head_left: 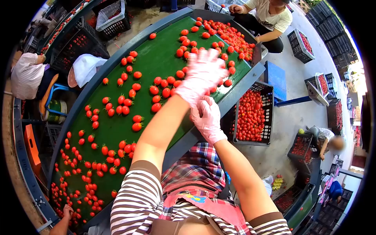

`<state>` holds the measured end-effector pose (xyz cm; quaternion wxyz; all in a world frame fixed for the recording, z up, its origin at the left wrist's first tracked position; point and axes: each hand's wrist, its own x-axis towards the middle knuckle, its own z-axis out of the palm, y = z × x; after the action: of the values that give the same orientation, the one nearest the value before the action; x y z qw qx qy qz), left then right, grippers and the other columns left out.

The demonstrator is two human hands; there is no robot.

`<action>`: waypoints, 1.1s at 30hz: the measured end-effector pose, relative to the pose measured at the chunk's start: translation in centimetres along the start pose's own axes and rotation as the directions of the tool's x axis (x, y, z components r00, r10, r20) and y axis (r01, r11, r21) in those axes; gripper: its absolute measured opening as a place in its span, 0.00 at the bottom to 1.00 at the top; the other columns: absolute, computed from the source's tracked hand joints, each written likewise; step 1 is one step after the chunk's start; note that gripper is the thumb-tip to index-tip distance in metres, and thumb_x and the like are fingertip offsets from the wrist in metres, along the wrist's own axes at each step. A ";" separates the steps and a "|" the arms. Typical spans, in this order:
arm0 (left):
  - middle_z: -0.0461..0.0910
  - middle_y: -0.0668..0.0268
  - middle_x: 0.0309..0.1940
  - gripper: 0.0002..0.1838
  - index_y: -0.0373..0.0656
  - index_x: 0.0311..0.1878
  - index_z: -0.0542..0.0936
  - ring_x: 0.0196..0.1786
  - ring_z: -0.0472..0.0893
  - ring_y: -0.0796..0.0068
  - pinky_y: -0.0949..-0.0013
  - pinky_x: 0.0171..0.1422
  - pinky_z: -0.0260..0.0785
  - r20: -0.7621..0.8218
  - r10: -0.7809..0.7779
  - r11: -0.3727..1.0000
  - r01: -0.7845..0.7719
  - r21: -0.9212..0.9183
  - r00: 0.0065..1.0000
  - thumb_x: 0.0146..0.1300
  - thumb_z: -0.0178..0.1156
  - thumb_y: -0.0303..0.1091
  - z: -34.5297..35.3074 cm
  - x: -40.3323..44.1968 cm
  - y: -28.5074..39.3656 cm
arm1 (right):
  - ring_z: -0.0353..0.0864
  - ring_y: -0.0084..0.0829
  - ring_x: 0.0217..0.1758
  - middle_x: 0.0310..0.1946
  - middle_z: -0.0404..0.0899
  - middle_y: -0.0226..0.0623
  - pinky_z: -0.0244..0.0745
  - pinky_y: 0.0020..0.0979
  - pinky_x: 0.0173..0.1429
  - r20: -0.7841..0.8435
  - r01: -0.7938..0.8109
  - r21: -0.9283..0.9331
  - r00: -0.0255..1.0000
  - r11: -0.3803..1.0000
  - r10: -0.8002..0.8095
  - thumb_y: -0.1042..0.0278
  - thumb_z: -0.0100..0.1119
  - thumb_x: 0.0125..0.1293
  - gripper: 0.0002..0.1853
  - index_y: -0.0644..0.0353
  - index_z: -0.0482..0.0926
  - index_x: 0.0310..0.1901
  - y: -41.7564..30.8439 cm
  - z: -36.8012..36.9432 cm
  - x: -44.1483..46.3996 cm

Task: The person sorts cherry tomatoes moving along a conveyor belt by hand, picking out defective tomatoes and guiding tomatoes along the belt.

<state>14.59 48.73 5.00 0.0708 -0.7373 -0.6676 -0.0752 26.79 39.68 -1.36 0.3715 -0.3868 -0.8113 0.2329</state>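
Observation:
Small red cherry tomatoes (125,102) lie scattered over a green conveyor belt (129,66), many with green stems. My left hand (203,74), in a thin pinkish glove, reaches across the belt among the tomatoes; it is blurred, with its fingers spread. Close below the left wrist, my gloved right hand (208,120) is at the belt's near metal edge (239,92). Its fingers are curled in, and whatever they may hold is hidden. Past my left hand, tomatoes (235,37) crowd together at the belt's end.
A black crate (270,113) full of tomatoes stands on the floor beside the belt, near a blue platform (275,80). One person (270,19) sits by the belt's far end. Another person's hand (68,211) reaches onto the belt at lower left. More crates (300,46) stand at right.

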 end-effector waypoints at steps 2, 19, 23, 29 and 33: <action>0.67 0.62 0.69 0.32 0.59 0.67 0.77 0.70 0.66 0.52 0.37 0.71 0.57 -0.028 -0.280 0.953 0.274 -0.134 0.960 0.65 0.57 0.64 1.1 -0.9 -2.7 | 0.81 0.45 0.52 0.50 0.82 0.39 0.73 0.45 0.58 -0.082 0.004 -0.012 0.997 1.000 -0.005 0.67 0.67 0.60 0.08 0.54 0.82 0.40 1.4 -2.1 1.9; 0.49 0.57 0.83 0.38 0.66 0.79 0.63 0.81 0.53 0.38 0.36 0.83 0.43 0.258 -0.584 0.725 0.637 -0.262 0.770 0.71 0.48 0.69 1.7 -19.5 -14.0 | 0.82 0.45 0.55 0.48 0.84 0.42 0.74 0.44 0.60 -0.011 -0.001 -0.120 1.000 0.993 0.000 0.64 0.69 0.60 0.07 0.55 0.83 0.37 1.9 0.1 -0.2; 0.46 0.52 0.83 0.48 0.58 0.79 0.63 0.81 0.50 0.34 0.32 0.80 0.45 0.307 -0.271 0.871 0.368 -0.325 0.912 0.59 0.62 0.68 -3.5 -23.3 -5.0 | 0.85 0.47 0.43 0.39 0.86 0.41 0.80 0.43 0.50 -0.018 0.116 -0.068 0.993 0.991 -0.118 0.68 0.70 0.60 0.06 0.57 0.82 0.35 1.2 0.1 -0.4; 0.49 0.59 0.83 0.37 0.62 0.75 0.71 0.84 0.48 0.42 0.31 0.82 0.40 0.376 -0.373 0.891 0.440 -0.110 0.848 0.65 0.59 0.65 -3.4 -26.6 -3.7 | 0.84 0.46 0.47 0.41 0.85 0.39 0.78 0.44 0.55 -0.024 0.105 -0.067 0.994 0.992 -0.106 0.67 0.69 0.61 0.05 0.56 0.83 0.36 1.9 0.1 0.0; 0.49 0.58 0.84 0.39 0.64 0.79 0.63 0.83 0.49 0.39 0.27 0.80 0.39 0.196 -0.701 0.693 0.720 -0.043 0.686 0.69 0.56 0.65 -3.7 -30.7 -6.2 | 0.75 0.45 0.64 0.56 0.81 0.36 0.66 0.48 0.69 -0.038 0.078 -0.258 0.995 0.963 -0.091 0.60 0.66 0.63 0.16 0.52 0.82 0.52 1.6 0.3 -0.4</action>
<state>5.36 18.66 2.37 -0.0621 -0.4272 -0.8989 -0.0746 27.48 40.26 -2.76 0.3479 -0.4021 -0.8409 0.1006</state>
